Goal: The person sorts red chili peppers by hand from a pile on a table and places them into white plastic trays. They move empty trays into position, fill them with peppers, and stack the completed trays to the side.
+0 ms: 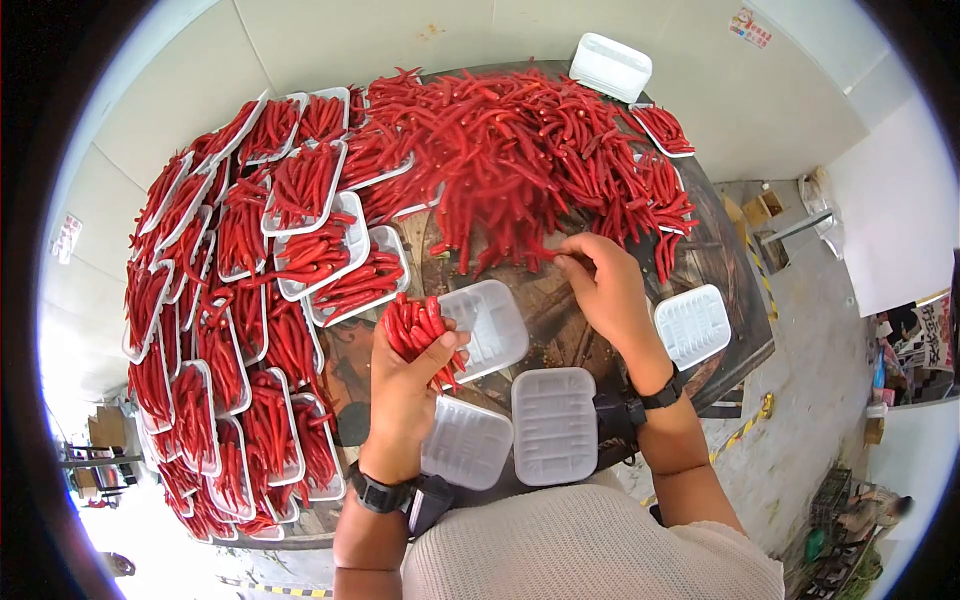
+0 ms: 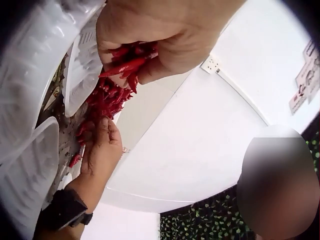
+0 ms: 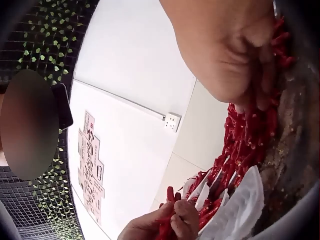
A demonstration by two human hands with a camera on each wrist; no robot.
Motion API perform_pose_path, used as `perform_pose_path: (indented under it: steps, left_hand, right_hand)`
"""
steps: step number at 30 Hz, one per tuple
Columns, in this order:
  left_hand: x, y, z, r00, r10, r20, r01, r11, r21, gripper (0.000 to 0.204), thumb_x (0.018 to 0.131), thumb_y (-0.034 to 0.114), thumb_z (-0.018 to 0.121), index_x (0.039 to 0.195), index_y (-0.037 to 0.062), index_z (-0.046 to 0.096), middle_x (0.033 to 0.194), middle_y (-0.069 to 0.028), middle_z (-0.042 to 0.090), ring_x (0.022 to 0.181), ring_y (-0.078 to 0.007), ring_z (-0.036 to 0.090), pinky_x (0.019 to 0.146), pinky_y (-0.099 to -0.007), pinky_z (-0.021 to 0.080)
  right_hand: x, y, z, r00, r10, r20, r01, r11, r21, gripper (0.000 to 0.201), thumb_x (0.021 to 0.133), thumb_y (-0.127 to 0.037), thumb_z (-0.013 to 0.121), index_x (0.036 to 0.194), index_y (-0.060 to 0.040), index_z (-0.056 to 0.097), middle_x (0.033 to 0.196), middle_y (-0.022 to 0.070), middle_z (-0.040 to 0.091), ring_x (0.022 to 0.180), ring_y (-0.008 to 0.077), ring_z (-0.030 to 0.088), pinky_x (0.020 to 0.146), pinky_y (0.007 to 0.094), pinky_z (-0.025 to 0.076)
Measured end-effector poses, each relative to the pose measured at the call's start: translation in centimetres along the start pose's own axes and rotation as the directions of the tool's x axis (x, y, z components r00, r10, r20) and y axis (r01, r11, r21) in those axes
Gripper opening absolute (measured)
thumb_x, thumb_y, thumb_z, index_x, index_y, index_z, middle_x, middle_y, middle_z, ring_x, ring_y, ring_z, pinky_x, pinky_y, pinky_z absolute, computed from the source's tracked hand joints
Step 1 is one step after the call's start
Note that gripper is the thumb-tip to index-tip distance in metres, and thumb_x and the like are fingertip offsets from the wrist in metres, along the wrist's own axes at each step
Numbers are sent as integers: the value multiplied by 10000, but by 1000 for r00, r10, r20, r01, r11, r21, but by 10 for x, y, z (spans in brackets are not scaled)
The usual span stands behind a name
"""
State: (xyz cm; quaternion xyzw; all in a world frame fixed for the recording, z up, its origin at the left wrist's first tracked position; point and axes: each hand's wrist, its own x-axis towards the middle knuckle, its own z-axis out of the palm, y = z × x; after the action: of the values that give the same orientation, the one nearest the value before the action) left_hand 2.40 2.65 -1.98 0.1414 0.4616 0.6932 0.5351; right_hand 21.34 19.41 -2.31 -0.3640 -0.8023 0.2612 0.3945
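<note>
My left hand (image 1: 405, 395) grips a bunch of red chili peppers (image 1: 415, 325), the thumb laid across them and the tips sticking out above and below. In the left wrist view the same bunch (image 2: 131, 65) shows between the curled fingers. At the near edge of a big heap of red chilies (image 1: 540, 140), my right hand (image 1: 608, 290) pinches a chili between thumb and fingertips. A white plastic tray (image 1: 500, 325) lies just beyond the left hand, partly hidden by it. Two more trays, one on the left (image 1: 467, 443) and one on the right (image 1: 554, 427), lie close to my body.
Many white trays filled with chilies (image 1: 240, 380) overlap along the left side of the round wooden table (image 1: 350, 375). A stack of white trays (image 1: 612, 68) stands at the back edge. Another ribbed tray (image 1: 692, 326) lies right of the right hand.
</note>
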Motion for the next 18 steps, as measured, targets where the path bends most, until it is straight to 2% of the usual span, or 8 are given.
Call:
perform_pose_path:
  steps: [3,4,6,8,10,12,13,18]
  left_hand:
    - [-1,-4,3,996,88,-9,-88,996,28,468,868,-58,680,1258,27,436,1098,-109,623,979,-209,657,878,-311,527]
    - [-1,-5,4,974,224,18,-225,968,110,468,868,-55,681,1256,29,433,1095,-105,620,1003,-210,653,886,-310,524]
    - [0,-6,6,934,351,58,-356,915,190,467,869,-52,683,1254,31,431,1091,-101,617,1026,-212,649,895,-309,520]
    - [-1,-6,7,892,423,160,-452,851,268,484,854,-53,698,1248,29,430,1096,-93,607,1055,-213,637,915,-314,508]
    - [-4,-7,8,903,378,203,-423,863,277,527,839,-69,699,1277,28,423,1123,-92,593,1097,-219,623,915,-319,508]
    - [-5,-6,5,916,256,309,-383,784,488,558,833,-85,687,1306,22,410,1148,-98,574,1102,-210,615,912,-319,512]
    - [-2,-8,0,961,136,243,-240,846,475,595,818,-92,697,1322,12,399,1175,-94,560,1096,-193,609,914,-322,518]
    - [-4,-10,6,977,123,174,-170,944,282,596,785,-95,724,1291,17,430,1128,-73,570,1046,-177,620,880,-313,530]
  right_hand:
    - [1,-19,-8,994,40,106,-50,994,96,154,812,-32,708,961,-39,667,882,129,672,792,304,658,694,371,507]
    - [1,-25,-10,993,41,110,-51,994,97,154,812,-32,708,961,-39,667,882,129,672,792,304,658,694,371,507]
    - [1,-33,-11,934,-129,333,61,977,206,140,794,-29,723,920,-30,663,869,114,660,777,290,648,689,350,502]
    - [-5,-42,-3,913,-142,383,30,959,282,151,772,-33,746,899,-35,664,850,100,650,774,285,641,686,345,495]
    - [-10,-52,6,883,-263,390,102,916,387,165,767,-41,756,901,-37,660,831,95,639,771,280,634,684,354,489]
    - [-15,-52,16,903,-291,315,146,900,411,172,764,-46,762,900,-34,657,818,92,635,763,278,628,681,362,486]
    - [-15,-51,17,912,-263,314,102,888,448,178,774,-56,756,915,-30,651,834,100,633,770,285,623,684,360,486]
    - [-2,-32,8,959,-104,262,17,949,315,205,803,-93,735,980,-33,650,933,124,635,851,323,618,732,377,493]
